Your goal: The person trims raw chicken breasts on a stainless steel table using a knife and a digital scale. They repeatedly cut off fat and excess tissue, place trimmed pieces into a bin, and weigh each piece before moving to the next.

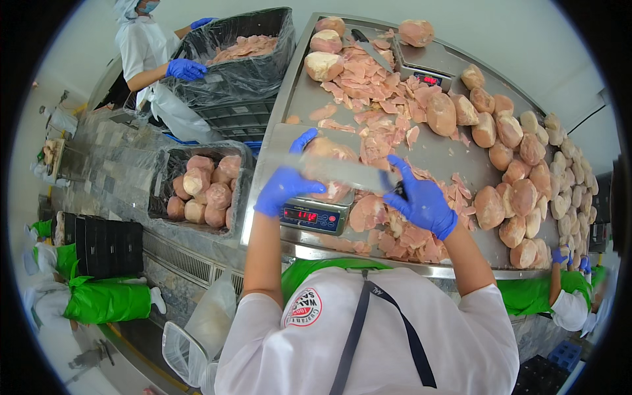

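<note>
Gloved in blue, my left hand (289,185) rests against the left side of a large piece of pale pink meat (328,148), fingers spread around it. The meat lies on a digital scale (310,217) with a lit red display. My right hand (419,197), also in a blue glove, grips the dark handle of a knife. The knife's wide blade (331,170), blurred, reaches left across the meat and hides part of it. Whether the blade touches the meat I cannot tell. Thin meat trimmings (405,237) lie beside and beneath my right hand.
Rounded meat pieces (523,197) crowd the steel table's right side. A second scale (424,64) and another knife (370,49) lie at the far side. Left of the table stand a lined crate (155,197) of meat pieces and a lined bin (237,79) of trimmings, with a co-worker (153,54) beside it.
</note>
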The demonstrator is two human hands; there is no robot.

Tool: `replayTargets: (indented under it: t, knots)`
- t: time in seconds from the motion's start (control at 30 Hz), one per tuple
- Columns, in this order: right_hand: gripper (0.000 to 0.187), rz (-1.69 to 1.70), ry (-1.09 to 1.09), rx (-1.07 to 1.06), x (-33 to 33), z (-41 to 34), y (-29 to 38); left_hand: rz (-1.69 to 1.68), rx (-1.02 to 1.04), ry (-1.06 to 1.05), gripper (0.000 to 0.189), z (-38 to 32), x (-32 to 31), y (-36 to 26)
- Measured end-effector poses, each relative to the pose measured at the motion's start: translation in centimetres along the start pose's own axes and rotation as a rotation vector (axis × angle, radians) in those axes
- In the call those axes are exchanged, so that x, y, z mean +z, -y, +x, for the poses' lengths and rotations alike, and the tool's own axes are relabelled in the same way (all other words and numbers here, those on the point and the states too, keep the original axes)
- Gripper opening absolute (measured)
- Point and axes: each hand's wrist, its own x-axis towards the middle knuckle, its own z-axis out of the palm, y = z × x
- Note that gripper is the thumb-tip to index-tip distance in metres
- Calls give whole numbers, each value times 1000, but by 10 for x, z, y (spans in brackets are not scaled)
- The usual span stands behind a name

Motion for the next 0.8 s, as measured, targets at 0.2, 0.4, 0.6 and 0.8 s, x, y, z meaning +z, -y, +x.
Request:
replayTargets:
  t: [0.2,0.4,0.6,0.8]
  knots:
    - [90,-166,135,-157,-2,25,23,-27,-104,93,104,9,1,-20]
    - [87,-239,109,-315,0,61,29,-47,-196,85,101,9,0,-23]
    - [76,-192,49,-256,3,105,32,-55,-143,128,123,1,42,-16]
    - [75,200,-156,-40,29,102,-13,-248,-161,-136,109,-2,59,-5]
